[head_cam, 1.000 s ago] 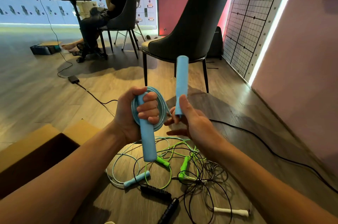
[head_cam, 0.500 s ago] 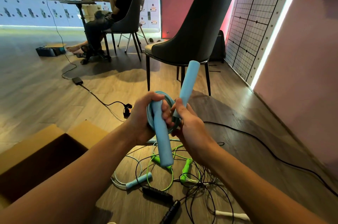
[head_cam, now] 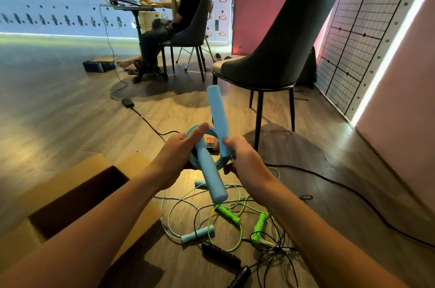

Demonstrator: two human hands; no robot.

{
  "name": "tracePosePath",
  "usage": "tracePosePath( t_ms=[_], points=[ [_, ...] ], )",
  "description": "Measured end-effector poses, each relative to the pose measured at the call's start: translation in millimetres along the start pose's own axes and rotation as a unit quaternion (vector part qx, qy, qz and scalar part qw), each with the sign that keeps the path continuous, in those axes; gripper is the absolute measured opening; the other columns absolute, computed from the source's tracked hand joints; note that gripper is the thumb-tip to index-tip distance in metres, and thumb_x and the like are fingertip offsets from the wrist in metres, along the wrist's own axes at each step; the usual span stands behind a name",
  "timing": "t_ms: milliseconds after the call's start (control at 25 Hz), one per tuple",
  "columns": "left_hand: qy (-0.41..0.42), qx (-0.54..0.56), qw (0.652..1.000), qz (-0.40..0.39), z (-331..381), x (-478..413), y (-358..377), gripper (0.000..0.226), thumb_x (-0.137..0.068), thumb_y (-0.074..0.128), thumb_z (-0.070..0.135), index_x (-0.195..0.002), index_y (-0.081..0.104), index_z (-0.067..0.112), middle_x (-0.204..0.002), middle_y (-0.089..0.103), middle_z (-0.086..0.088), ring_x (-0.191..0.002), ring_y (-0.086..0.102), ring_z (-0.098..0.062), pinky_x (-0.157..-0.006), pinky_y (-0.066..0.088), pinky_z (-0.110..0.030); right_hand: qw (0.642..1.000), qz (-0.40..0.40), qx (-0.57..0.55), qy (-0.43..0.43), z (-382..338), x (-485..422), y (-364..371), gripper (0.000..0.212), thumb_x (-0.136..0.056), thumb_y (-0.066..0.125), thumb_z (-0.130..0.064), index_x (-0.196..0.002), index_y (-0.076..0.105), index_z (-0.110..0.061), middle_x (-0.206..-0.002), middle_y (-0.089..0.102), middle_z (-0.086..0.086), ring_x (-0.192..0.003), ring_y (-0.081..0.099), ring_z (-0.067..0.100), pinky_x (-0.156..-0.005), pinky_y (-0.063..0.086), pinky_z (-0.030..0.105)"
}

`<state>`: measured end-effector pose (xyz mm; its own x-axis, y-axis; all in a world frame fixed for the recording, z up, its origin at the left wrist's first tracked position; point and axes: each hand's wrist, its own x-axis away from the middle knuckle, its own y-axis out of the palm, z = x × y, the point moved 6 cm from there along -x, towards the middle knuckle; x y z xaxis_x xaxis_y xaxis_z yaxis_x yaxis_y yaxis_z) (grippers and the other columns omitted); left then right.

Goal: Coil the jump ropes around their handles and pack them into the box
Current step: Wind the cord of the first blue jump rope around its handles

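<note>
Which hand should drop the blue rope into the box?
Probably left: the left hand grips the coiled blue rope, and the box lies on that side. The right hand only holds the second handle.

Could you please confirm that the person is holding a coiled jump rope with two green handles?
Not quite: the held handles are light blue, not green. The head view shows the lower blue handle with the coiled rope around it and the upper blue handle pointing up; the green handles lie on the floor.
</note>
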<state>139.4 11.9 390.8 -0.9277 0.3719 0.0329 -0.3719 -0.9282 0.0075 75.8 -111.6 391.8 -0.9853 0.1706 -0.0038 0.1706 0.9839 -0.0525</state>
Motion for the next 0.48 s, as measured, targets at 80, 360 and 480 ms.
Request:
tracePosePath(
  t_ms=[80,360,480],
  points=[
    [-0.016,0.006,1.0,0.002,-4,3,-18,0.048,-0.082,0.056,0.055,-0.085,0.062,0.008,-0.061,0.063,-0.002,-0.052,0.062,-0.011,-0.054,0.054,-0.028,0.997,-0.019,0.071,-0.011,0,-6,19,0.031,-0.1,0.044,-0.04,-0.094,0.063,-0.016,-0.107,0.052,0.012,-0.086,0.051,0.018,-0.074,0.045,0.035],
    [-0.066,-0.074,0.995,-0.001,-35,9,-104,0.063,-0.073,0.057,0.058,-0.102,0.061,0.002,-0.079,0.065,-0.007,-0.066,0.067,-0.015,-0.07,0.06,-0.036,0.999,-0.016,0.031,-0.002,30,-27,85,0.015,-0.09,0.072,-0.031,-0.1,0.08,-0.023,-0.09,0.075,-0.005,-0.081,0.067,0.012,-0.07,0.059,0.032],
    [-0.057,-0.169,0.983,0.05,-50,11,-158,0.044,-0.084,0.06,0.052,-0.08,0.06,0.009,-0.065,0.06,-0.001,-0.047,0.058,0.0,-0.048,0.045,-0.015,0.996,-0.066,0.056,0.004,45,-44,133,0.008,-0.088,0.075,-0.028,-0.096,0.075,-0.027,-0.096,0.074,0.0,-0.088,0.07,0.014,-0.061,0.054,0.021]
  ],
)
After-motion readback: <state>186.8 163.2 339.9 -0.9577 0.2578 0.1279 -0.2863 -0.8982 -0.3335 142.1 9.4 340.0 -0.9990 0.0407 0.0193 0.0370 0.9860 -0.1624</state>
